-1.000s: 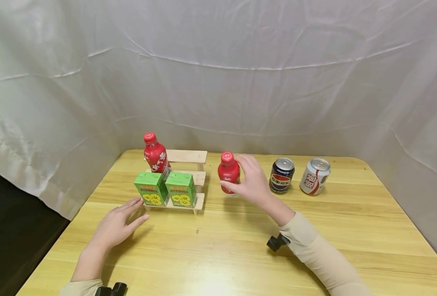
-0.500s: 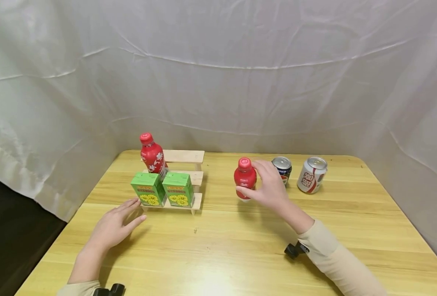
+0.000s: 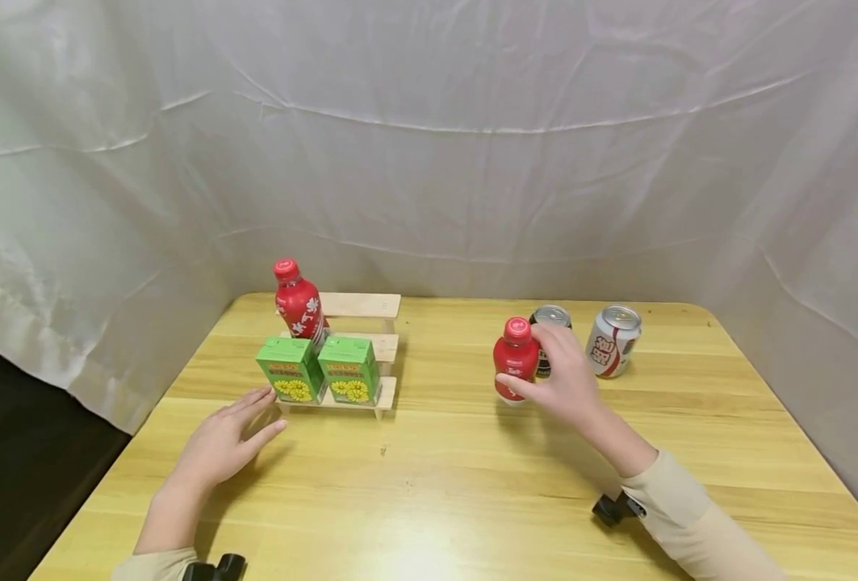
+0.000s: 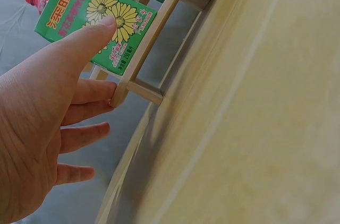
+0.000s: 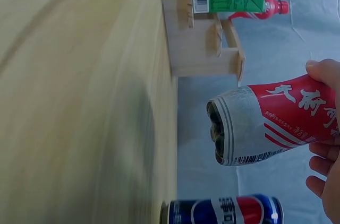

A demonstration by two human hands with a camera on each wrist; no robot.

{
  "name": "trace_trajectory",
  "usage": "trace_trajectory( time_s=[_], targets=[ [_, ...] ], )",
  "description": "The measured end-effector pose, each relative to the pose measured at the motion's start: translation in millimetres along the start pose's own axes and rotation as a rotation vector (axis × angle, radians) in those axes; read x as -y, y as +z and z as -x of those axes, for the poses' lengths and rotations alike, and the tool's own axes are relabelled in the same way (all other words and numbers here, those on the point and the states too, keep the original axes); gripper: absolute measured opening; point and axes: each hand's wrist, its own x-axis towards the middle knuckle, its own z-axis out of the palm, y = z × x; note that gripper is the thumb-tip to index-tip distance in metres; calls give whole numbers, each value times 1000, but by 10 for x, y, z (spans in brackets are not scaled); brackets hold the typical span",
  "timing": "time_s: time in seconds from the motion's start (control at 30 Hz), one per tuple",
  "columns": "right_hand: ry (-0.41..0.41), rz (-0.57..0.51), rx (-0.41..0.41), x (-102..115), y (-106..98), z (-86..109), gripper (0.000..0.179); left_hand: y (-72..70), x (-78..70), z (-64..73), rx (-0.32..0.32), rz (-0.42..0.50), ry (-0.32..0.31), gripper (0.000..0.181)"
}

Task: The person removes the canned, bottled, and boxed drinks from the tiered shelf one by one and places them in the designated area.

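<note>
One red bottle (image 3: pixel 513 363) is in the right hand (image 3: pixel 567 383), clear of the desk (image 3: pixel 429 484) and nearly upright, its cap above the fingers and its pale base below them; these fingers curl round one side while the thumb presses the other, pinching it between. Behind those fingers stands a dark can (image 3: pixel 550 315), partly covered by hand and bottle in the head view and apart from the bottle in the right wrist view. Farther to the right, beyond the same fingers, is a silver can (image 3: pixel 615 343) with a red stripe. The left hand (image 3: pixel 218 444) is loosely spread, thumb apart, its foremost fingertips touching the left front corner of a stepped wooden rack (image 3: pixel 375 305). Just beyond those fingertips, on the rack's lowest tier, are a left green carton (image 3: pixel 289 367) and, farther right of them, a right green carton (image 3: pixel 351 369), each printed with yellow flowers. A second red bottle (image 3: pixel 300 311) rises farther back from the left fingers, behind the nearer carton, its base hidden.
</note>
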Motion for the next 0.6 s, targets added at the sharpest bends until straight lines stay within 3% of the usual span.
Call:
trace_trajectory(
  time_s=[0.6],
  targets=[
    [45, 91, -65, -254, -388, 236, 69, 2, -5, 2, -4, 8, 1, 63]
  ],
)
